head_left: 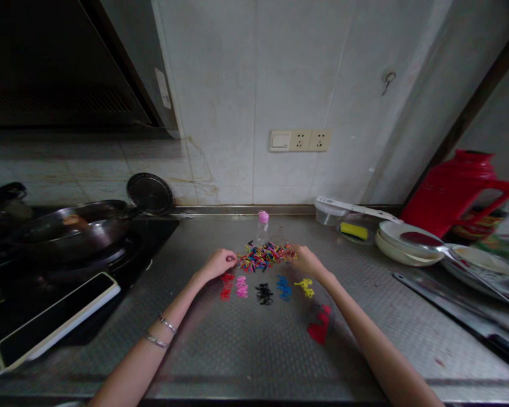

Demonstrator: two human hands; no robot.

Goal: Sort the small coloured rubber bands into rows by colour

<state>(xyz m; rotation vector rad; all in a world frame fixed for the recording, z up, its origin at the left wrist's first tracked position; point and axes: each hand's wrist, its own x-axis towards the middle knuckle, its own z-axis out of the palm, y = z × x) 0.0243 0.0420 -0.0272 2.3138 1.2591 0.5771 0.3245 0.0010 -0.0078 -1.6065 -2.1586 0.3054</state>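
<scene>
A mixed pile of small coloured rubber bands [261, 257] lies on the metal counter. At its left edge is my left hand [220, 263], fingers curled together; what they pinch, if anything, is too small to see. My right hand [304, 260] touches the pile's right edge with its fingers drawn in, and their tips are partly hidden among the bands. In front of the pile, sorted bands form a row: red bands [226, 286], pink bands [241, 286], black bands [263, 294], blue bands [284, 288] and yellow bands [306, 287].
Behind the pile stands a small clear bottle with a pink cap [263, 216]. A red and clear packet [319, 325] lies near my right forearm. Left are a phone [57, 316] and a wok [76, 229]; right are bowls [401, 249], a knife [449, 311] and a red thermos [449, 192].
</scene>
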